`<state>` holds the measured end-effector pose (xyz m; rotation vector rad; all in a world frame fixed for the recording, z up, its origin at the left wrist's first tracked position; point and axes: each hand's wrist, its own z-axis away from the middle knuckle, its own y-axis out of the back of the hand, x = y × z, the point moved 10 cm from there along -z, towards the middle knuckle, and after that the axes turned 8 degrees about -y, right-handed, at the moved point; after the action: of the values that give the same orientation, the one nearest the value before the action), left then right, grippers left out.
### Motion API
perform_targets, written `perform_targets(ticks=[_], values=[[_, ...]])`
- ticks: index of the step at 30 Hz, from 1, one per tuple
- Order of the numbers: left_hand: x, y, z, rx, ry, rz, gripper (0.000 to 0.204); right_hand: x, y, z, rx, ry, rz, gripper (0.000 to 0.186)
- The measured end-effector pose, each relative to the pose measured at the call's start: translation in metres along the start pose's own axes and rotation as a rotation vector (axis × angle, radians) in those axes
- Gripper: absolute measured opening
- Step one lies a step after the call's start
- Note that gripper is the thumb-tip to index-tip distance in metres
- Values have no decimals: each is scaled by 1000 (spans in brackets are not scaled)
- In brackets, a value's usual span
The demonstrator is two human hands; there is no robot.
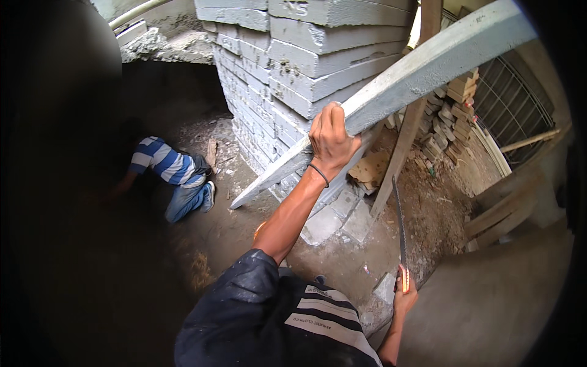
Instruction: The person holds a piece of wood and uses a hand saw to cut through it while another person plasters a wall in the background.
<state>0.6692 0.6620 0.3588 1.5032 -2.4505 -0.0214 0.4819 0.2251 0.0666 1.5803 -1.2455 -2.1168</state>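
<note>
My left hand (333,140) has its fingers wrapped over the upper edge of a long grey-white slab (422,70). The slab slants from the upper right down to a narrow end near the ground at the left, in front of a stack of grey blocks (293,67). Low on the right, my right hand (405,296) is closed round the orange handle of a hand saw (400,220). Its toothed blade points up and away, seen nearly edge-on and apart from the slab.
A person (168,162) in a striped shirt kneels at the left beside a dark opening. Wooden props (400,147) lean right of the stack. Broken block pieces (324,225) lie at its foot. A brick pile (443,122) and metal grille (513,110) stand at the far right.
</note>
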Motion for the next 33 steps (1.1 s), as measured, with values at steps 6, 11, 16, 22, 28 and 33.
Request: perform_targets(ticks=[6, 11, 16, 22, 28, 33], values=[[-25, 10, -18, 23, 41, -49, 42, -33, -12, 8, -34, 98, 88, 33], [-62, 9, -36, -20, 99, -19, 39, -39, -11, 11, -4, 136, 13, 35], [-126, 63, -110, 114, 79, -107, 40, -8, -29, 7, -104, -54, -110, 34], [-211, 107, -163, 151, 254, -131, 50, -40, -27, 7, -237, -20, -474, 29], [-290, 119, -186, -14, 412, 82, 53, -119, 21, -34, -417, 171, -452, 32], [-283, 92, -199, -704, 562, 229, 69, -278, 56, -15, -408, 585, -320, 37]])
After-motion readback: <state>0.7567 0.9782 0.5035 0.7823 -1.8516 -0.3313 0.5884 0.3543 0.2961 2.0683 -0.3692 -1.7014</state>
